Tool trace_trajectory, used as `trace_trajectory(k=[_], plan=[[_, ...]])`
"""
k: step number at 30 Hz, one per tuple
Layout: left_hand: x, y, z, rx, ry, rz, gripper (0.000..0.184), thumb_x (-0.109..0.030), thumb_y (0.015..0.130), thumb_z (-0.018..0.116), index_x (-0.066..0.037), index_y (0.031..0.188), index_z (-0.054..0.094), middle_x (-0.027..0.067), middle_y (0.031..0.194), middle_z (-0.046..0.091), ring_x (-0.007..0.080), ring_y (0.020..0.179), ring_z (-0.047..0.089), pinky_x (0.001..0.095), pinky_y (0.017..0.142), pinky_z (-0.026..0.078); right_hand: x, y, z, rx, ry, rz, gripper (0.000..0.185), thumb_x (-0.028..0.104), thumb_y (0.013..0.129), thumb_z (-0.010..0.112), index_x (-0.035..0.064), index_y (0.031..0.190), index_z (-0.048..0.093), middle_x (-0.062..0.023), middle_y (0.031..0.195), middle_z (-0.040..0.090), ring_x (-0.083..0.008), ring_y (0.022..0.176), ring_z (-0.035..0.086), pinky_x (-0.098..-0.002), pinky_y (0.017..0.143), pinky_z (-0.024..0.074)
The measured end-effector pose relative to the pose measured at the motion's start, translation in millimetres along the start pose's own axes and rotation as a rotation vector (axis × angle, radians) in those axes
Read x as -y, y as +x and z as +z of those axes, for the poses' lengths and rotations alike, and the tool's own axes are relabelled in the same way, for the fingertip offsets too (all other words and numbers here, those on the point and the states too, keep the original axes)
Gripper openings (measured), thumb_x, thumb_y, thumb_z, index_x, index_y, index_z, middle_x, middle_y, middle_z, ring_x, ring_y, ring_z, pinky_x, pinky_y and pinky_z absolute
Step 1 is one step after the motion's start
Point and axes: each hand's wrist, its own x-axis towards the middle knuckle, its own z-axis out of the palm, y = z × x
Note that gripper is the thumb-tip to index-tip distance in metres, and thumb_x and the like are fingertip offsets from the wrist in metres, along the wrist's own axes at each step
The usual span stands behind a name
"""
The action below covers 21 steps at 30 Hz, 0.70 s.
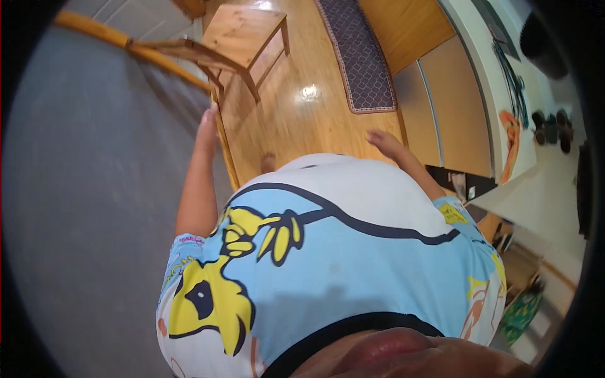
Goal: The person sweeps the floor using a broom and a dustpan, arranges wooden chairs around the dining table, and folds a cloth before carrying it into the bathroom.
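Observation:
My left hand (208, 125) hangs beside the wooden trim at the edge of the grey wall, seen edge-on, its fingers stretched out and no object visible in it. On the other side my right hand (384, 143) is held out over the wooden floor (296, 129), fingers extended and holding nothing that I can see. Between the hands is the front of a light blue and white shirt (353, 264) with a yellow cartoon figure. A bare foot (268, 162) shows just past the shirt.
A wooden chair (242, 31) stands ahead to the left. A dark patterned runner (362, 63) lies along wooden cabinets (457, 101). An orange cloth (509, 145) and cables (513, 85) lie on the white counter at right. The grey wall (107, 189) fills the left.

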Motion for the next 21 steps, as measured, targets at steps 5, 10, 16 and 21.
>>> trace_trajectory(k=[5,10,16,21], plan=[[-137.3,178.7,-65.3,-0.236,-0.189,0.102,0.089,-0.066,0.071,0.058,-0.006,0.133,0.037,0.0149,0.129,0.044,0.0291,0.110,0.044,0.0467,0.086,0.038,-45.0,-134.5,53.5,-0.135,-0.117,0.606,0.051,0.034,0.081,0.059,0.0043,0.122,0.053,-0.0174,0.122,0.055,-0.0287,0.111,0.053,-0.0367,0.090,0.0436],[-164.6,314.3,-114.4,-0.060,-0.496,0.077,0.046,-0.025,0.083,0.049,0.006,0.118,0.046,0.0193,0.114,0.054,0.0382,0.099,0.056,0.0502,0.082,0.050,-37.9,-213.4,177.8,-0.264,0.103,0.738,0.052,0.037,0.080,0.060,0.0058,0.121,0.055,-0.0167,0.120,0.056,-0.0293,0.109,0.054,-0.0362,0.090,0.0438],[-138.6,321.3,-90.1,0.059,-0.622,-0.159,0.028,-0.013,0.069,0.045,-0.003,0.094,0.045,0.0149,0.090,0.051,0.0330,0.085,0.055,0.0503,0.072,0.049,46.6,-211.1,276.2,-0.184,0.104,0.620,0.058,0.046,0.078,0.059,0.0074,0.121,0.055,-0.0153,0.121,0.056,-0.0286,0.109,0.054,-0.0359,0.090,0.0434],[-106.6,181.7,21.9,0.204,-0.622,-0.117,0.040,-0.017,0.074,0.045,-0.002,0.111,0.052,0.0178,0.104,0.055,0.0361,0.090,0.055,0.0541,0.071,0.046,52.5,-231.2,314.5,-0.255,0.252,0.567,0.058,0.045,0.078,0.059,0.0075,0.122,0.054,-0.0152,0.121,0.056,-0.0285,0.109,0.055,-0.0359,0.090,0.0435]])
